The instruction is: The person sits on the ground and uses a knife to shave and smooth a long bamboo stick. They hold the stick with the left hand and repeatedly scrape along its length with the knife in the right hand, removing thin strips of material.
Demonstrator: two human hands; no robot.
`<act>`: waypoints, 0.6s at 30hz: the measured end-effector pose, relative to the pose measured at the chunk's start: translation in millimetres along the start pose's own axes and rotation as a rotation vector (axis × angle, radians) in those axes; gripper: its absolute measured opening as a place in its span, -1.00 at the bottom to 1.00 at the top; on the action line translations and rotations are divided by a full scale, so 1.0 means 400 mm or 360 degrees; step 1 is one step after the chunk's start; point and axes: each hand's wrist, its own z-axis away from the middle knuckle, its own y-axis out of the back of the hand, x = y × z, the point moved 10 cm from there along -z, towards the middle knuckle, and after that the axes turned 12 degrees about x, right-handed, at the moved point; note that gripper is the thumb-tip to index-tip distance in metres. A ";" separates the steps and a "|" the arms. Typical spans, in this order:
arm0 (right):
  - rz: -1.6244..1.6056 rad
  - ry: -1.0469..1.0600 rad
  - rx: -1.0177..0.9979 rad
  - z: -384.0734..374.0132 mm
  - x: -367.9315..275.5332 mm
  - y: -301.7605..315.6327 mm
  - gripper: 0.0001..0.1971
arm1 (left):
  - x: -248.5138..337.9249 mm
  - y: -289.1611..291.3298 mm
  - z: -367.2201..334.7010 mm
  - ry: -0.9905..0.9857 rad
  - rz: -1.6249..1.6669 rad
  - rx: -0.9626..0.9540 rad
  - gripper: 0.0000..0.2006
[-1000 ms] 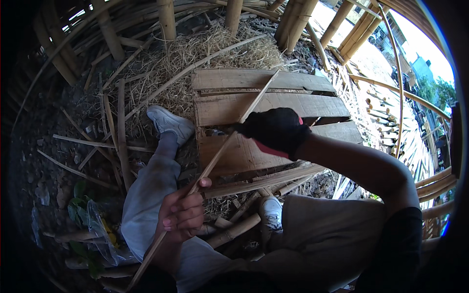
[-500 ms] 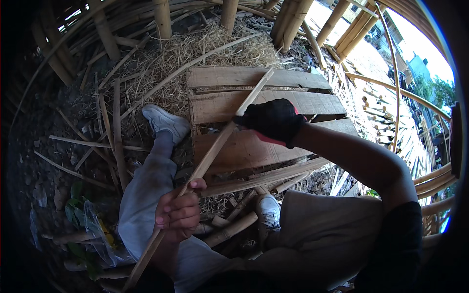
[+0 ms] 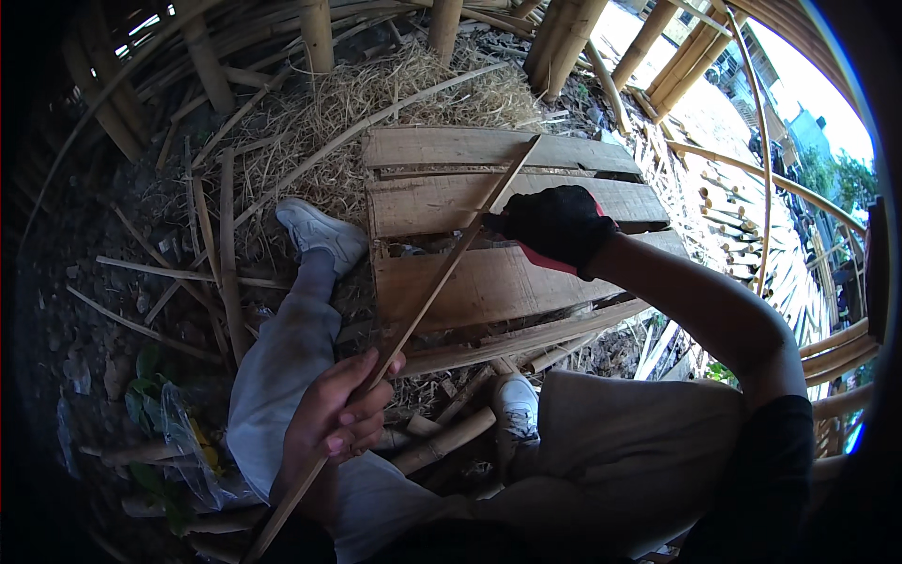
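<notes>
One long, thin, light-brown strip of split bamboo (image 3: pixel 434 288), held slantwise above a low brown worktop of wooden planks (image 3: pixel 432 202); gripped along its lower part by a bare left hand (image 3: pixel 324 404), with fingers curled round it, probably to steady it and set its angle; met farther up by a right hand in a black-and-red glove (image 3: pixel 559 228), bunched close to the strip (cannot tell whether pinching it or closed on something else); reaching over the farthest plank at its upper end, touching or clear, impossible to tell; running back past the left hand at its lower end, likely for a firmer hold.
</notes>
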 end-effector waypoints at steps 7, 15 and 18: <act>-0.0251 -0.0208 -0.0474 -0.035 -0.011 -0.011 -0.60 | 0.003 0.002 0.011 -0.0007 -0.0111 0.0070 -0.68; -0.0489 0.0060 -0.0147 -0.010 -0.109 0.017 -0.65 | 0.004 0.016 0.003 0.0001 -0.0180 0.0068 -0.66; -0.0401 -0.0188 -0.0530 -0.016 -0.018 -0.040 -0.66 | 0.010 0.005 0.019 0.0015 0.0025 -0.0007 -0.67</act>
